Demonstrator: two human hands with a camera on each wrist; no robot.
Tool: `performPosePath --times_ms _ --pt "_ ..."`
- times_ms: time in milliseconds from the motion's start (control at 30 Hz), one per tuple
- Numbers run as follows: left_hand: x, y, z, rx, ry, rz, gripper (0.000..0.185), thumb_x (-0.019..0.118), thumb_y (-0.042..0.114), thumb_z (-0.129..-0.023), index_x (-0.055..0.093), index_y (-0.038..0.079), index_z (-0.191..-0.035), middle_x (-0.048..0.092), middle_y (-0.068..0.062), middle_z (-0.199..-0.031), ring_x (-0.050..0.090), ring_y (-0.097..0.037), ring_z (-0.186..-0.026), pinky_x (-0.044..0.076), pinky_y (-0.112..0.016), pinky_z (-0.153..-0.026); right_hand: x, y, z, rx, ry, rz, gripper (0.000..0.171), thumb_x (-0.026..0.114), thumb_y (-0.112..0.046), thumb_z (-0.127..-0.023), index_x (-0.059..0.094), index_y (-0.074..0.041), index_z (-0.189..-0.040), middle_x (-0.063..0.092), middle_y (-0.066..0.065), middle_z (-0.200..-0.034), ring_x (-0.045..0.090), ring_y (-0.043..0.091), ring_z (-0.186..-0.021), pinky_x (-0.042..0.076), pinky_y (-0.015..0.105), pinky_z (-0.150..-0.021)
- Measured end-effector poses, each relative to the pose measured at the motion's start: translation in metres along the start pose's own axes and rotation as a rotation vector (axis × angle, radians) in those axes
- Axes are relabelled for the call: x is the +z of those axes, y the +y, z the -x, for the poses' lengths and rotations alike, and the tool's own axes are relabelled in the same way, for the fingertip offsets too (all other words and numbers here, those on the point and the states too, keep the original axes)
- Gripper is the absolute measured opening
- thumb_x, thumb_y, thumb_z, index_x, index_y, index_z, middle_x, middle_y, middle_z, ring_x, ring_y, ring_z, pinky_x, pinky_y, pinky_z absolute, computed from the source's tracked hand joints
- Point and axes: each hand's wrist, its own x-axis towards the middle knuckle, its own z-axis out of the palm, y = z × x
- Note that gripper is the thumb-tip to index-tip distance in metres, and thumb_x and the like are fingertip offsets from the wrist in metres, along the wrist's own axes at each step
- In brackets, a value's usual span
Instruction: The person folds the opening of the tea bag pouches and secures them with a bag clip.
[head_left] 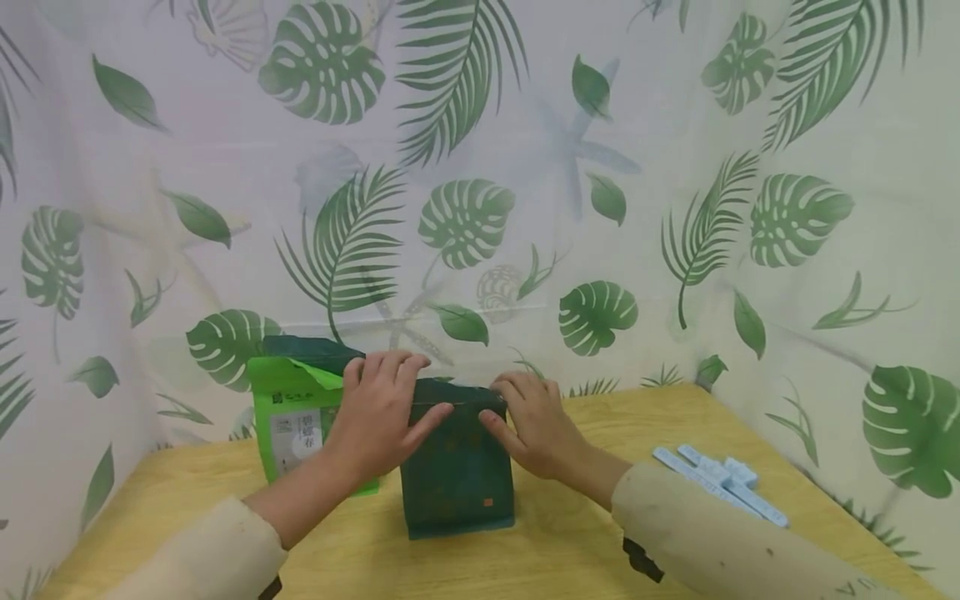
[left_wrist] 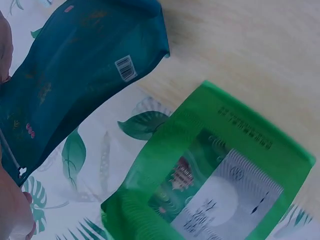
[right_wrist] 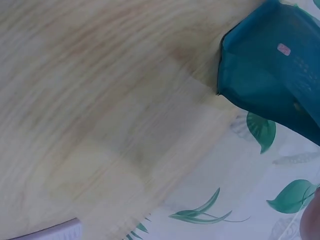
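Note:
A dark teal pouch [head_left: 457, 479] stands upright on the wooden table [head_left: 570, 550]. My left hand [head_left: 415, 390] and right hand [head_left: 501, 406] both hold its top edge, fingers over the back and thumbs on the front, pinching the top. In the left wrist view the teal pouch [left_wrist: 75, 75] shows a barcode, and part of the left hand [left_wrist: 12, 210] sits at the frame's edge. The right wrist view catches the pouch's lower corner [right_wrist: 275, 75]; only a sliver of my right hand shows there.
A bright green pouch [head_left: 288, 425] stands just behind my left hand, green pouch [left_wrist: 215, 185] close by, with another dark pouch [head_left: 307, 350] behind it. Several light blue strips [head_left: 720, 479] lie at the right. Leaf-print sheeting [head_left: 480, 208] walls in the table.

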Motion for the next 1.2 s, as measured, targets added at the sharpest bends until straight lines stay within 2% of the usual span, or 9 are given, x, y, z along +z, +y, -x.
performPosePath --times_ms 233,400,567,667,767,933,1067,1133,1200 --pt "-0.002 -0.001 -0.023 0.138 -0.077 -0.168 0.049 0.065 0.057 -0.091 0.064 0.014 -0.113 0.063 -0.007 -0.108 0.058 -0.031 -0.102 0.041 -0.051 -0.090 -0.001 0.006 -0.003 -0.054 0.031 0.035 0.051 0.034 -0.049 -0.107 0.065 -0.009 -0.104 0.060 0.008 -0.111 0.056 0.027 -0.106 0.038 0.049 -0.084" --pt "-0.005 -0.001 -0.029 0.207 -0.133 -0.163 0.043 0.066 0.054 -0.091 0.068 0.015 -0.108 0.065 -0.004 -0.098 0.060 -0.027 -0.091 0.045 -0.047 -0.084 -0.002 0.006 -0.006 -0.075 0.045 0.057 0.049 0.036 -0.048 -0.107 0.066 -0.010 -0.096 0.060 0.008 -0.107 0.057 0.026 -0.103 0.038 0.050 -0.084" --pt "-0.008 0.002 -0.032 0.146 -0.236 -0.034 0.036 0.065 0.049 -0.094 0.069 0.016 -0.107 0.069 -0.002 -0.094 0.064 -0.024 -0.087 0.046 -0.046 -0.078 -0.003 0.005 -0.005 -0.071 0.058 0.070 0.051 0.036 -0.049 -0.107 0.067 -0.011 -0.092 0.060 0.007 -0.104 0.058 0.025 -0.098 0.039 0.050 -0.083" --pt "-0.009 0.003 -0.034 0.114 -0.289 0.000 0.036 0.065 0.049 -0.094 0.069 0.016 -0.108 0.070 -0.001 -0.092 0.066 -0.022 -0.086 0.048 -0.045 -0.075 -0.003 0.005 -0.006 -0.071 0.065 0.074 0.052 0.036 -0.049 -0.107 0.069 -0.013 -0.092 0.060 0.007 -0.103 0.058 0.025 -0.097 0.039 0.050 -0.082" --pt "-0.008 0.004 -0.036 0.116 -0.295 -0.011 0.037 0.066 0.050 -0.093 0.070 0.016 -0.106 0.069 0.000 -0.090 0.067 -0.020 -0.084 0.049 -0.045 -0.074 -0.003 0.005 -0.005 -0.079 0.073 0.086 0.051 0.037 -0.048 -0.107 0.070 -0.014 -0.091 0.060 0.006 -0.102 0.059 0.025 -0.097 0.039 0.049 -0.081" --pt "-0.006 0.005 -0.036 0.136 -0.258 -0.023 0.028 0.070 0.045 -0.091 0.066 0.017 -0.089 0.064 0.002 -0.080 0.063 -0.019 -0.076 0.045 -0.040 -0.067 -0.002 0.006 -0.004 -0.099 0.079 0.127 0.038 0.048 -0.040 -0.105 0.071 -0.013 -0.089 0.061 0.007 -0.103 0.059 0.025 -0.098 0.040 0.049 -0.081" --pt "-0.007 0.007 -0.037 0.116 -0.297 0.020 0.033 0.067 0.050 -0.092 0.063 0.017 -0.088 0.065 0.002 -0.082 0.063 -0.020 -0.078 0.046 -0.040 -0.069 -0.002 0.006 -0.003 -0.113 0.072 0.171 0.026 0.057 -0.034 -0.101 0.073 -0.015 -0.096 0.061 0.006 -0.103 0.059 0.023 -0.099 0.042 0.048 -0.082" --pt "-0.008 0.008 -0.038 0.091 -0.337 0.061 0.037 0.061 0.053 -0.095 0.064 0.016 -0.089 0.066 0.001 -0.084 0.064 -0.020 -0.081 0.048 -0.043 -0.073 -0.002 0.006 -0.002 -0.118 0.069 0.186 0.031 0.053 -0.037 -0.104 0.074 -0.015 -0.101 0.062 0.005 -0.103 0.059 0.023 -0.099 0.042 0.048 -0.082" --pt "-0.008 0.008 -0.039 0.066 -0.361 0.095 0.039 0.055 0.053 -0.098 0.065 0.016 -0.090 0.068 0.000 -0.088 0.065 -0.022 -0.086 0.049 -0.046 -0.078 -0.003 0.005 -0.002 -0.118 0.062 0.183 0.043 0.042 -0.044 -0.107 0.074 -0.015 -0.107 0.061 0.006 -0.104 0.058 0.023 -0.100 0.041 0.049 -0.082"
